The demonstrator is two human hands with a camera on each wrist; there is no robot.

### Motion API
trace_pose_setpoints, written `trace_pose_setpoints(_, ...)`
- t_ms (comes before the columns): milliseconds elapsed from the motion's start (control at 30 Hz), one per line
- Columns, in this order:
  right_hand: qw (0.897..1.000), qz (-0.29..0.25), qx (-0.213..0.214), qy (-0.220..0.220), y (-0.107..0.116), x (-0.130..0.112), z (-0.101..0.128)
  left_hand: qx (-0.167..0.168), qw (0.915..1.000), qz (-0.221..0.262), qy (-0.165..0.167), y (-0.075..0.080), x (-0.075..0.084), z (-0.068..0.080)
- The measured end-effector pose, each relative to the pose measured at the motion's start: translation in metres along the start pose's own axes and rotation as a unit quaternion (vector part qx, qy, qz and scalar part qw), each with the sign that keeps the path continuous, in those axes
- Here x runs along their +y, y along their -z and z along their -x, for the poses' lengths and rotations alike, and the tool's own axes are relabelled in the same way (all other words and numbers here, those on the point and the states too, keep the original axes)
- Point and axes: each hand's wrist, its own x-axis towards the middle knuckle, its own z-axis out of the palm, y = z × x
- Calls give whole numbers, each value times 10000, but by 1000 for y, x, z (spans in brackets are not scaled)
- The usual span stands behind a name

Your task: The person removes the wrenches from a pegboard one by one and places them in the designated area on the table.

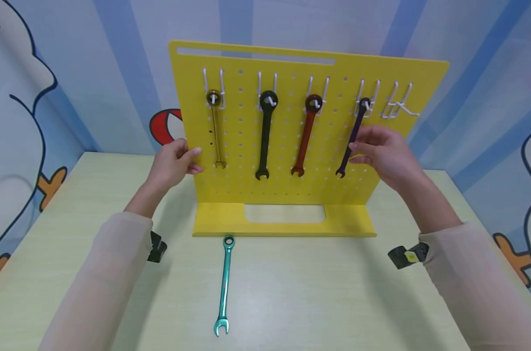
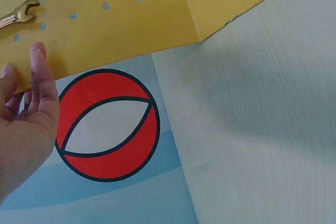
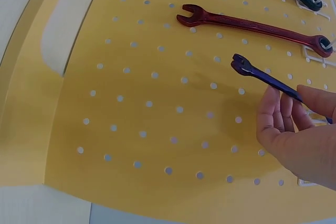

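A yellow pegboard [image 1: 287, 190] stands upright on the table. At its left edge my left hand [image 1: 171, 163] grips the board between thumb and fingers; the left wrist view shows the fingertips on its face. My right hand [image 1: 381, 151] pinches a purple wrench [image 1: 354, 134] by its shank, and the ring end sits on a white hook. In the right wrist view the open end of this purple wrench [image 3: 268, 79] points away from the hand. A gold wrench [image 1: 217, 134], a black wrench [image 1: 265, 136] and a red wrench [image 1: 305, 139] hang from hooks to the left.
One white hook [image 1: 397, 105] at the board's far right carries no wrench. A teal wrench [image 1: 225, 285] lies on the pale table [image 1: 300, 292] in front of the base. Behind the board is a blue patterned wall [image 1: 283, 24].
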Motion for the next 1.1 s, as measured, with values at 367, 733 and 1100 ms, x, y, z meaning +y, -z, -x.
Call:
trace_pose_setpoints(367, 10000, -50, 20, 36, 2, -1, 3, -22, 10000, -19, 39, 0, 2, 1)
trace_pose_setpoints(733, 9992, 369, -48, 166, 4, -2, 11, 7, 10000, -29, 16, 0, 0, 1)
trace_pose_setpoints(1100, 9985, 436, -120, 319, 8, -3, 17, 7, 10000, 7, 34, 0, 1, 1)
